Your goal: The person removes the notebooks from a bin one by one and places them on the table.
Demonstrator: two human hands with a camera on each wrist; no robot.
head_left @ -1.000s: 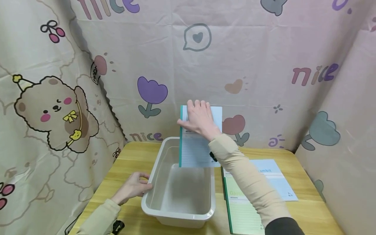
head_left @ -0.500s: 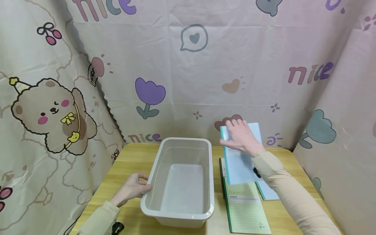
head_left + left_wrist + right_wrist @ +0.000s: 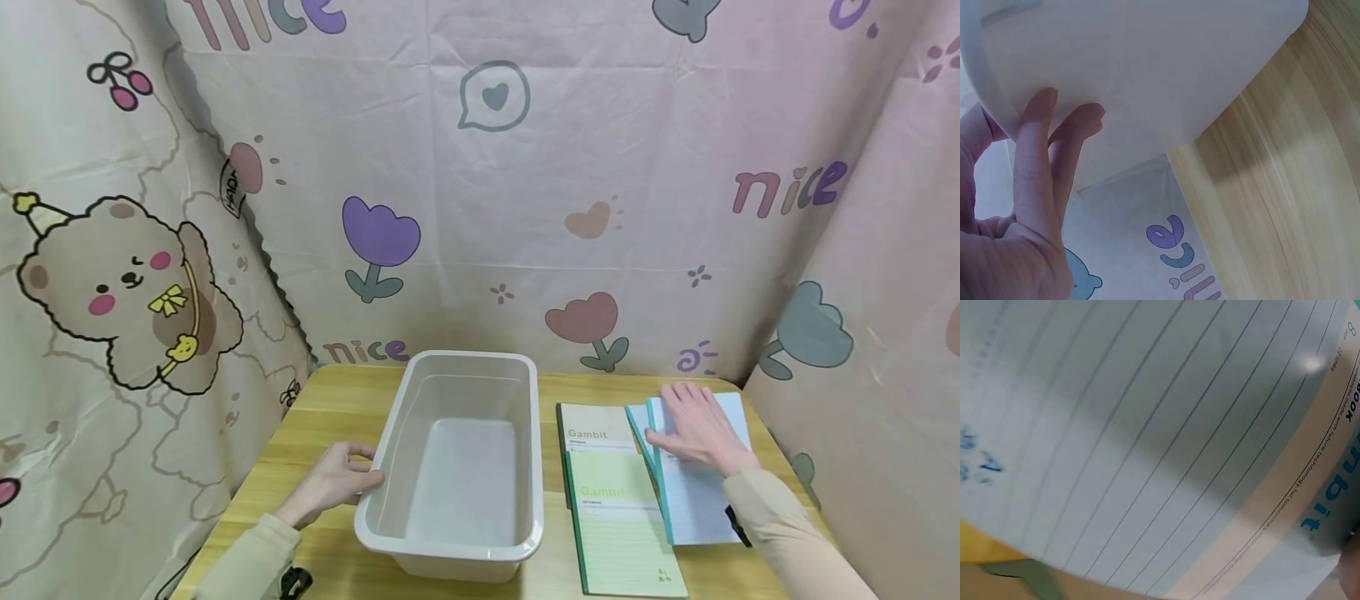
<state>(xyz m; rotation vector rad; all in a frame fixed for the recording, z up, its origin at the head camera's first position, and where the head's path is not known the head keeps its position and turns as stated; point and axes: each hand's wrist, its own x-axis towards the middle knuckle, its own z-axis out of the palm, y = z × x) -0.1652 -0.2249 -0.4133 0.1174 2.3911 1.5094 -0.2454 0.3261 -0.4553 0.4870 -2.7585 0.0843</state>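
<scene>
My left hand [image 3: 330,483] pinches the left rim of a pale grey plastic tub [image 3: 536,467]; in the left wrist view its fingers [image 3: 1035,162] lie against the tub's outer wall [image 3: 1166,69]. Over at the right, my right hand [image 3: 701,429] holds a light blue notebook [image 3: 701,504], fingertips over its top edge and thumb at its left edge. The right wrist view shows its lined cover [image 3: 1147,437] close up, slightly bowed. Another blue notebook [image 3: 637,419] lies mostly hidden beneath it.
Between the tub and the blue notebooks, a green notebook [image 3: 626,533] overlaps a cream notebook [image 3: 600,421] with a dark spine. All rest on a wooden table [image 3: 352,400]. A printed curtain [image 3: 480,208] stands behind and at both sides.
My right hand has carried the blue notebook from above the tub to the right and down onto the other blue notebook. The left hand has stayed at the tub's rim.
</scene>
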